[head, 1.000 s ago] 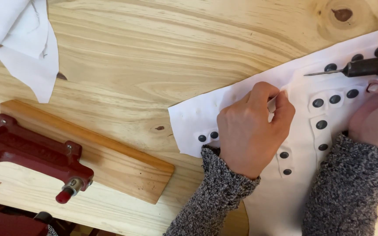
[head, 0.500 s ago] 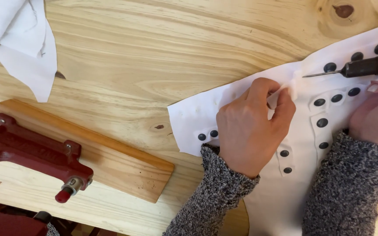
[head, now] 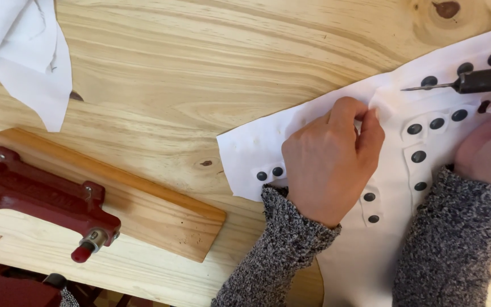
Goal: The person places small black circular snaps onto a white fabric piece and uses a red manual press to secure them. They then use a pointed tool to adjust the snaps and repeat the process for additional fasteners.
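pinching the thin white cloth (head: 257, 150) with my left hand (head: 329, 162); it looks limp and light, best held flat near the studs. my right hand (head: 487, 150) grips an awl (head: 473, 81).

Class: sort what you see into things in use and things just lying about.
In use: left hand, right hand, white fabric with black snaps, awl.

Lying about: red press, wooden board, white cloth.
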